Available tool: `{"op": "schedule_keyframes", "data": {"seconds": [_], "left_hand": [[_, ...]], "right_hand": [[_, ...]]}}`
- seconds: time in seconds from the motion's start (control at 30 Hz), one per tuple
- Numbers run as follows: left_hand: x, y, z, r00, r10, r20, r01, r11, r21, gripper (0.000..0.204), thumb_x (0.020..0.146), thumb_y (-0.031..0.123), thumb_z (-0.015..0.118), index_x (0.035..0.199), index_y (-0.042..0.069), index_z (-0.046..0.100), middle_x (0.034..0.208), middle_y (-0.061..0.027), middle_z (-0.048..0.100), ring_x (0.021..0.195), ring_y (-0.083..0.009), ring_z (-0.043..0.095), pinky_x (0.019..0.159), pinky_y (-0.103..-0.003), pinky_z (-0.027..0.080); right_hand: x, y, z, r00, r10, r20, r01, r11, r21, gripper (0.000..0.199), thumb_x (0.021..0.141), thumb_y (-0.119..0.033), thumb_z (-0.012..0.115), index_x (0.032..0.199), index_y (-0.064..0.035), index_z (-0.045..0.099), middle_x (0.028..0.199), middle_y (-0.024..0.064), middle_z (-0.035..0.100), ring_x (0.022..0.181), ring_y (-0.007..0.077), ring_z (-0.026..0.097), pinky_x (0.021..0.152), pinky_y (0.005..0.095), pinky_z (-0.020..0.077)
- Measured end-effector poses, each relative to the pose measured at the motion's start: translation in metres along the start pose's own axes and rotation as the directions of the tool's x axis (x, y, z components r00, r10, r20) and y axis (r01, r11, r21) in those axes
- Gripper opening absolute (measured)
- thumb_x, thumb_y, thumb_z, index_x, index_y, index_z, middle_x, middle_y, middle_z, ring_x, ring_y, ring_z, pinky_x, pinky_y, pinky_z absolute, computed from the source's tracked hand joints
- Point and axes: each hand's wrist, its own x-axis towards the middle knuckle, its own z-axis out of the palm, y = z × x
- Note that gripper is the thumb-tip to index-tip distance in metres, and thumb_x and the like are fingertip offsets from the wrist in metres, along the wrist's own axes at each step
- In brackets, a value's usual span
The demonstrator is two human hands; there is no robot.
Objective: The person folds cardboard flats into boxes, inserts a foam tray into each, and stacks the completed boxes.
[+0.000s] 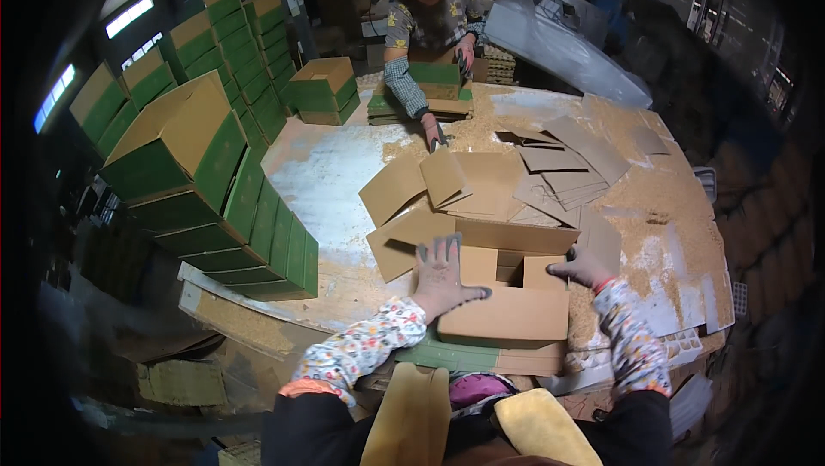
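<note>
An open cardboard box (pixel 504 313) lies in front of me at the table's near edge, its long far flap (pixel 516 235) raised and its end flaps folded partly inward. My left hand (pixel 440 277), in a grey-tipped glove, is open with fingers spread over the box's left end. At the right end, my gloved right hand (pixel 588 268) is closed on the box's edge, thumb over the end flap. Some of its fingers are hidden. Flat green and brown cardboard (pixel 481 358) lies under the box on my side.
Loose cardboard pieces (pixel 567 165) are scattered beyond the box on the sawdust-strewn table (pixel 322 195). Stacked green-and-brown boxes (pixel 215 199) rise at the left. Across the table, a co-worker (pixel 425 27) reaches toward the pieces. White egg trays (pixel 681 347) sit by the right front edge.
</note>
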Motion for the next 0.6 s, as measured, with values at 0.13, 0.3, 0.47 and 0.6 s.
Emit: {"op": "schedule_keyframes", "data": {"seconds": [0.13,0.3,0.47,0.6], "left_hand": [[0.005,-0.02,0.061,0.984,-0.128,0.121,0.176,0.732,-0.658,0.113,0.069,0.048,0.078,0.145,-0.007,0.014,0.142,-0.0281,0.031,0.137,-0.0409,0.024,0.115,-0.048,0.019],[-0.003,-0.045,0.068,0.954,-0.286,-0.084,0.161,0.732,-0.662,0.095,0.077,0.038,0.076,0.141,-0.01,0.024,0.141,-0.0298,0.033,0.13,-0.041,0.034,0.109,-0.045,0.03],[0.022,-0.037,0.031,0.627,0.121,0.769,0.779,-0.106,-0.618,0.055,0.093,0.033,0.063,0.129,-0.005,0.048,0.113,-0.0148,0.063,0.101,-0.0219,0.063,0.086,-0.032,0.051],[-0.026,-0.023,0.047,0.977,0.195,-0.085,-0.192,0.632,-0.751,0.092,0.065,0.022,0.082,0.138,-0.004,0.032,0.139,-0.0225,0.038,0.127,-0.0372,0.041,0.106,-0.044,0.036]], "right_hand": [[-0.004,-0.047,-0.04,0.951,-0.29,0.11,0.28,0.955,0.098,0.059,0.091,-0.04,0.058,0.132,0.0014,0.05,0.138,0.0256,0.046,0.128,0.0302,0.046,0.106,0.0403,0.037],[-0.089,-0.038,0.092,0.802,-0.587,0.109,0.514,0.586,-0.627,0.091,0.081,-0.064,0.057,0.142,-0.0001,0.035,0.146,0.0263,0.032,0.14,0.0396,0.026,0.115,0.0548,0.0145],[-0.059,0.029,0.102,0.992,0.119,0.03,-0.041,0.094,0.995,0.066,0.1,-0.053,0.036,0.136,0.0017,0.042,0.141,0.0169,0.045,0.126,0.0308,0.047,0.114,0.0405,0.0259],[-0.076,0.009,0.026,0.987,-0.158,0.036,-0.065,-0.186,0.98,0.071,0.099,-0.058,0.032,0.138,0.0003,0.043,0.126,0.0132,0.058,0.121,0.0217,0.052,0.107,0.0285,0.036]]}}
